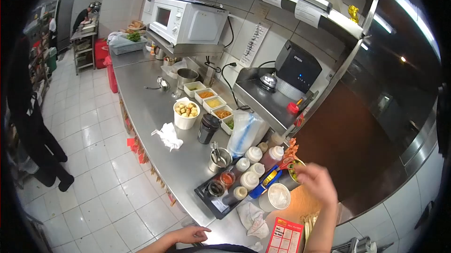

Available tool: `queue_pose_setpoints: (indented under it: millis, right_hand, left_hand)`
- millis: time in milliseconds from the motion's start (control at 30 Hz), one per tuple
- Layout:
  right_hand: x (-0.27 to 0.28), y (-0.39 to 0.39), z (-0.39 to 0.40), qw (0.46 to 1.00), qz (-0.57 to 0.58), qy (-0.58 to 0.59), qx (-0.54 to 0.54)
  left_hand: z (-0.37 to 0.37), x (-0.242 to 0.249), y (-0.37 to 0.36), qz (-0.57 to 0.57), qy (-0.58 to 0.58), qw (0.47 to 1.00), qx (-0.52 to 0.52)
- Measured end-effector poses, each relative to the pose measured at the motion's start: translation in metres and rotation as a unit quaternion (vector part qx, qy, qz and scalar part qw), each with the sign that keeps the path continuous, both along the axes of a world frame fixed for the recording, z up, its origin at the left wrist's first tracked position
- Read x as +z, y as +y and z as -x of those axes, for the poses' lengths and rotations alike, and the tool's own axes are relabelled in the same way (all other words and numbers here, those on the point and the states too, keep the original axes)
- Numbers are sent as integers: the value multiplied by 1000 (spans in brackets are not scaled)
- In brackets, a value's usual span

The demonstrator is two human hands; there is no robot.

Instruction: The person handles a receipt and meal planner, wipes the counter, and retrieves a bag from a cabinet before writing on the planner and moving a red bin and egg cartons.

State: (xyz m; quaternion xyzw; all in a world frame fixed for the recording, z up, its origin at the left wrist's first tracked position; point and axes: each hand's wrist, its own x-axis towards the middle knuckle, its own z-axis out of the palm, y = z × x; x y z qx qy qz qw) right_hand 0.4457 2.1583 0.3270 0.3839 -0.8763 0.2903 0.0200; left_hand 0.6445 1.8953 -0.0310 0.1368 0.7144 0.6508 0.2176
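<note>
My right hand (318, 185) is raised at the right, its fingers curled together beside a container of green pieces (295, 174); what they hold, if anything, is hidden. Close to those fingertips is a red handle-like piece (285, 162). A blue tape dispenser (266, 182) with yellow tape and a white tub (275, 197) stand to the left of this hand. Low in the view, my left hand (193, 234) is open and holds nothing, at the counter's front edge. Nearest to it are a crumpled white cloth (252, 219) and a black tray (219, 209) of squeeze bottles (249, 179) and sauce jars (228, 178).
A red-and-white printed sheet (285, 235) lies at the near edge. Farther along the steel counter (141, 81) are a paper tub of food chunks (186, 114), a black-lidded cup (208, 128) and several topping containers (213, 103). A person (35, 126) stands at the left.
</note>
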Motion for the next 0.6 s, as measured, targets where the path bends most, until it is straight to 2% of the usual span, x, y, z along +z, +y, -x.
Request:
queue_pose_setpoints:
  millis: [33,100,133,233,267,333,367,433,500,567,600]
  right_hand:
    - [29,-22,5,997,38,70,-8]
    - [68,-47,33,992,105,73,1]
    - [86,-63,44,989,67,128,-11]
    - [118,-106,85,954,-35,298,-18]
    - [121,-117,101,954,-38,298,-24]
    - [123,-132,126,942,-123,312,0]
    - [123,-139,131,944,-126,305,-3]
    - [113,-154,133,943,-102,318,-3]
    - [106,-167,112,965,-23,262,-22]
    - [94,-168,87,957,45,286,20]
    - [86,-163,72,964,76,255,22]
  left_hand:
    - [1,-8,-13,-4,4,1000,-7]
    - [4,-18,-35,-23,-32,999,-21]
    - [3,3,-43,3,-54,998,-13]
    - [6,-21,-64,-23,-61,998,-23]
    - [8,-22,-69,-24,-61,997,-29]
    - [6,-23,-77,-22,-61,997,49]
    - [6,-27,-82,-23,-68,996,44]
    - [7,-33,-93,-13,-24,995,99]
    - [8,-28,-100,-10,-33,988,151]
    - [12,-33,-108,47,15,982,181]
    - [15,-33,-112,54,16,980,190]
